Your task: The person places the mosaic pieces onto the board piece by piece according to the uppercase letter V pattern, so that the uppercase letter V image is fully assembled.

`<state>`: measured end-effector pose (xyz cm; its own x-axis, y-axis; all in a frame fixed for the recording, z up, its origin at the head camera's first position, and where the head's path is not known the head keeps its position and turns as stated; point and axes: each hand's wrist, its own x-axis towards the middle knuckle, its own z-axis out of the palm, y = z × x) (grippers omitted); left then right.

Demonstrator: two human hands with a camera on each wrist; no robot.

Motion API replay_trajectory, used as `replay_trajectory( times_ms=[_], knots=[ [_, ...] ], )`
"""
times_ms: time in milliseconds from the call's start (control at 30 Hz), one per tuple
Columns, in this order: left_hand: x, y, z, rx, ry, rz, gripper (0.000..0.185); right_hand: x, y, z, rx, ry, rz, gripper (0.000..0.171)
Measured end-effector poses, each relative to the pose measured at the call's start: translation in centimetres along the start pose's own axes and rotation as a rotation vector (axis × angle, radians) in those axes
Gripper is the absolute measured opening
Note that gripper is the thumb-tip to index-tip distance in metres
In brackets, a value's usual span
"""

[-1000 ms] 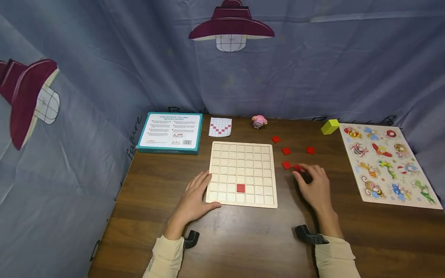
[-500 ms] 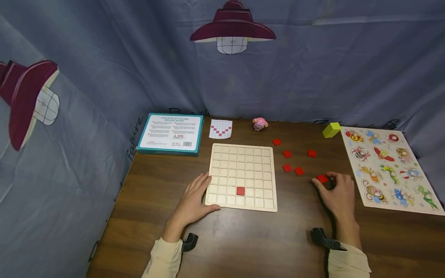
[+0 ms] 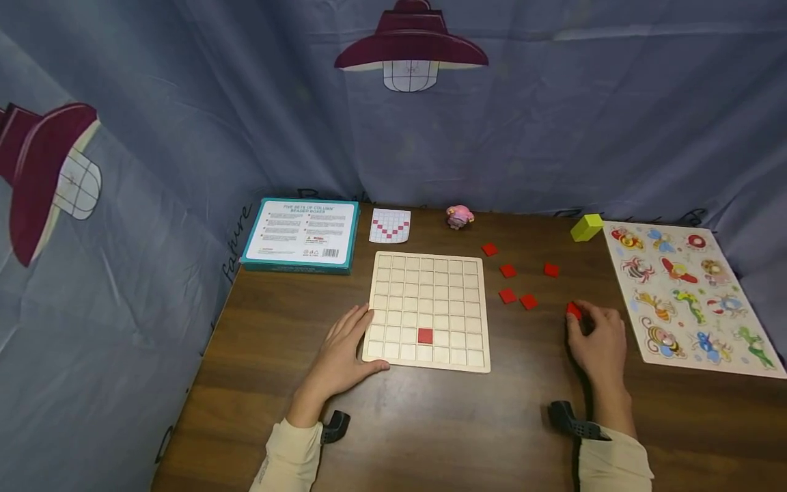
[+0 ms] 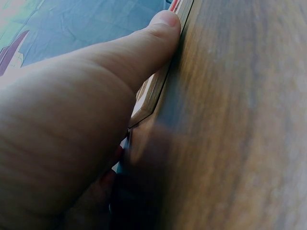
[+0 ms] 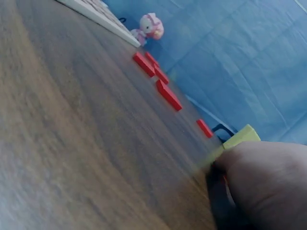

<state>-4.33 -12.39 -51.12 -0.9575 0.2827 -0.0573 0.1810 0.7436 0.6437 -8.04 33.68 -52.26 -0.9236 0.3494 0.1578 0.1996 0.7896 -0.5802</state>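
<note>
The person's right hand [image 3: 598,339] rests on the wooden table [image 3: 430,424] to the right of the grid board [image 3: 428,311], its fingers curled around a red square tile [image 3: 573,310] that it pinches at the fingertips; the tile is tilted up off the table surface, between the loose tiles and the animal peg puzzle [image 3: 685,294]. In the right wrist view the hand [image 5: 261,184] fills the lower right corner and the held tile is almost wholly hidden behind it. The left hand [image 3: 341,355] lies flat with relaxed, straight fingers against the near left corner of the grid board, thumb along its front edge; the left wrist view shows the thumb [image 4: 144,52] pressed to the board's edge. One red tile [image 3: 425,335] sits in a cell in the board's lower rows. Five more loose red tiles [image 3: 507,270] lie scattered on the table just right of the board, apart from the hand. At the far edge stand a small pink figure [image 3: 459,216] and a yellow block [image 3: 585,227], with a pattern card [image 3: 390,226] and a teal box [image 3: 302,234] to the left.
</note>
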Motion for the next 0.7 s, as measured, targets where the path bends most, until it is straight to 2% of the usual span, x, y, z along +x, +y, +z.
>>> replay_trajectory(
  times_ms=[233,700],
  knots=[
    [0.12,-0.26,0.19,0.013,-0.006,0.0,0.106,-0.04,0.13,0.1,-0.002,0.033,0.041,0.05],
    [-0.01,-0.14,0.19,0.009,0.003,0.004,0.105,-0.36,0.03,0.16,-0.014,0.055,0.041,0.042]
  ],
)
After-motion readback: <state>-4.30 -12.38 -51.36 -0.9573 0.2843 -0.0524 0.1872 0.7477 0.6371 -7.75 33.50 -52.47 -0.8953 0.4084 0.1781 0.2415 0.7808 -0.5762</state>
